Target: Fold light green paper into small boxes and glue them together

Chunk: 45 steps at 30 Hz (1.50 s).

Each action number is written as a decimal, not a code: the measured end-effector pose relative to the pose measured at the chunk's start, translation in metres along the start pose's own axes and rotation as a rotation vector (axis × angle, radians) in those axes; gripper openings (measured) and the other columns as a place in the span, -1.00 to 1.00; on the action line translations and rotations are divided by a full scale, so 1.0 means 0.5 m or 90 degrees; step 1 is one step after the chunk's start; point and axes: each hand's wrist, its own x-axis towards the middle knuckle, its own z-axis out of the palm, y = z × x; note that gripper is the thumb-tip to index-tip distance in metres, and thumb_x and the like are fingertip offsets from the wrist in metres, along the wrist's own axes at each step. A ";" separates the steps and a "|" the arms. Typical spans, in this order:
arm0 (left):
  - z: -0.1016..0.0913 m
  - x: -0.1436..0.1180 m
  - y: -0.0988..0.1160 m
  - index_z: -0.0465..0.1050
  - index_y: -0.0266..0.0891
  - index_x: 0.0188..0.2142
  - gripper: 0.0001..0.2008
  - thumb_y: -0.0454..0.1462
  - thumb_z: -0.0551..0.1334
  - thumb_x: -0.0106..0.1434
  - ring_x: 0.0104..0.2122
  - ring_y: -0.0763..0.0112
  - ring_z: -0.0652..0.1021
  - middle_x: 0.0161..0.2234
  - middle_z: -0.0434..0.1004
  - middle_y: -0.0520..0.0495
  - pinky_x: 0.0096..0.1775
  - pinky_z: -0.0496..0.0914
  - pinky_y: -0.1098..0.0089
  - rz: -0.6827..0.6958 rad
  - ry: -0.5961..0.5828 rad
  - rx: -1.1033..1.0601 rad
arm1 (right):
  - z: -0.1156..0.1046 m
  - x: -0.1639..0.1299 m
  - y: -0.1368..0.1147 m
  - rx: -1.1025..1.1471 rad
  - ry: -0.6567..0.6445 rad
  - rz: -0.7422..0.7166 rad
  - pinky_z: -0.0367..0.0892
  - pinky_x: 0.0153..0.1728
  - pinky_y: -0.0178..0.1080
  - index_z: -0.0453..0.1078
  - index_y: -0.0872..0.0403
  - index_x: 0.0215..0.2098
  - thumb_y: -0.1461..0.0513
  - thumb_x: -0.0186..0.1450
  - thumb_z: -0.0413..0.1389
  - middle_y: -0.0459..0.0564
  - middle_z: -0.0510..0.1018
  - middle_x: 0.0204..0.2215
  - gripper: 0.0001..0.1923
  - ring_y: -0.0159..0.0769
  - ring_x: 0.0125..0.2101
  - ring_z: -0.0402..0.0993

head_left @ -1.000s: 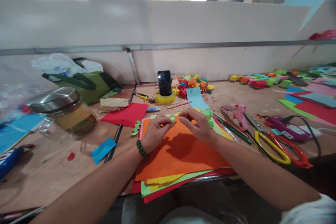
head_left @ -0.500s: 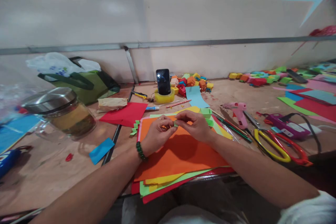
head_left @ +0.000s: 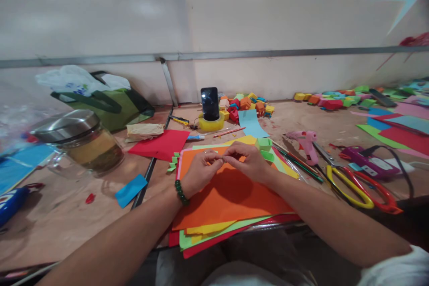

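My left hand (head_left: 203, 170), with a green bead bracelet (head_left: 181, 192) on its wrist, is closed in a pinch above a stack of coloured paper sheets (head_left: 231, 201), orange on top. Fingertip to fingertip with it, my right hand (head_left: 246, 161) is also pinched. A small green paper piece is between them, now almost wholly hidden by the fingers. Folded green paper pieces (head_left: 264, 144) lie just beyond my right hand. More small green folded strips (head_left: 174, 162) rest at the stack's left edge.
A phone (head_left: 210, 103) stands in a yellow tape roll (head_left: 211, 124), beside a pile of coloured paper blocks (head_left: 246, 103). To the right lie a pink glue gun (head_left: 307, 145) and large scissors (head_left: 350, 187). A lidded glass jug (head_left: 94, 147) and a green bag (head_left: 114, 109) stand left.
The fingertips have drawn closer together, and the green paper piece that showed between them is now covered. The whole view has shifted very slightly.
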 end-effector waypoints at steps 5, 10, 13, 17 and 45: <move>-0.001 0.000 0.005 0.49 -0.27 -0.54 -0.77 -0.19 0.17 0.13 -0.47 0.44 0.39 -0.55 0.41 0.01 -0.38 0.26 0.43 -0.030 0.005 -0.037 | 0.002 -0.001 0.001 0.004 0.005 -0.020 0.30 -0.46 -0.36 0.49 0.10 -0.37 0.26 0.28 0.12 -0.04 0.49 -0.46 -0.88 -0.41 -0.46 0.39; 0.000 -0.005 0.011 0.44 -0.27 -0.61 -0.69 -0.18 0.15 0.18 -0.51 0.46 0.33 -0.61 0.29 0.04 -0.42 0.21 0.43 -0.001 0.002 0.019 | -0.002 0.003 -0.001 0.079 -0.016 0.103 0.24 -0.49 -0.36 0.49 0.11 -0.44 0.19 0.25 0.14 -0.06 0.49 -0.50 -0.83 -0.42 -0.49 0.36; -0.001 -0.005 0.009 0.45 -0.27 -0.62 -0.70 -0.22 0.14 0.19 -0.50 0.46 0.34 -0.60 0.29 0.04 -0.41 0.22 0.43 0.017 -0.004 0.044 | -0.003 0.006 -0.002 0.152 -0.040 0.184 0.22 -0.50 -0.35 0.47 0.12 -0.46 0.13 0.23 0.15 -0.09 0.47 -0.54 -0.78 -0.44 -0.52 0.32; -0.004 -0.003 0.007 0.48 -0.26 -0.57 -0.73 -0.22 0.14 0.17 -0.50 0.45 0.33 -0.62 0.25 0.05 -0.42 0.20 0.43 0.024 -0.012 0.045 | 0.000 0.009 0.002 0.198 -0.048 0.237 0.18 -0.52 -0.35 0.44 0.13 -0.48 0.07 0.20 0.16 -0.13 0.43 -0.59 -0.72 -0.46 -0.56 0.25; -0.004 -0.002 0.022 0.32 -0.26 -0.69 -0.77 -0.23 0.18 0.03 -0.53 0.49 0.25 -0.62 0.20 0.07 -0.43 0.18 0.43 -0.071 -0.024 -0.124 | -0.003 -0.010 -0.023 -0.261 -0.018 -0.287 0.36 -0.46 -0.34 0.41 0.10 -0.28 0.37 0.34 -0.02 -0.01 0.44 -0.46 -0.83 -0.35 -0.43 0.38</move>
